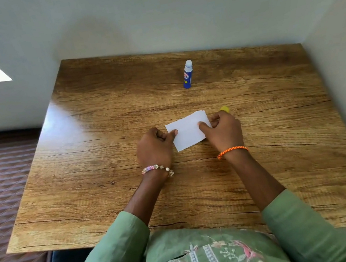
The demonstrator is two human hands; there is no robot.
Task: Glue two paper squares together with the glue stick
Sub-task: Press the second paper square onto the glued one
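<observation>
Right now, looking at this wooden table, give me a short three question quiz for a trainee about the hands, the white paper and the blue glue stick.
1. True or false: the blue glue stick with the white tip stands upright on the wooden table, beyond the paper and held by neither hand.
2. Which hands grip the white paper squares? A) left only B) right only C) both
3. Fill in: the small yellow cap lies just behind the ____ hand.

Key:
1. True.
2. C: the left hand pinches the left edge and the right hand pinches the right edge.
3. Right.
</observation>
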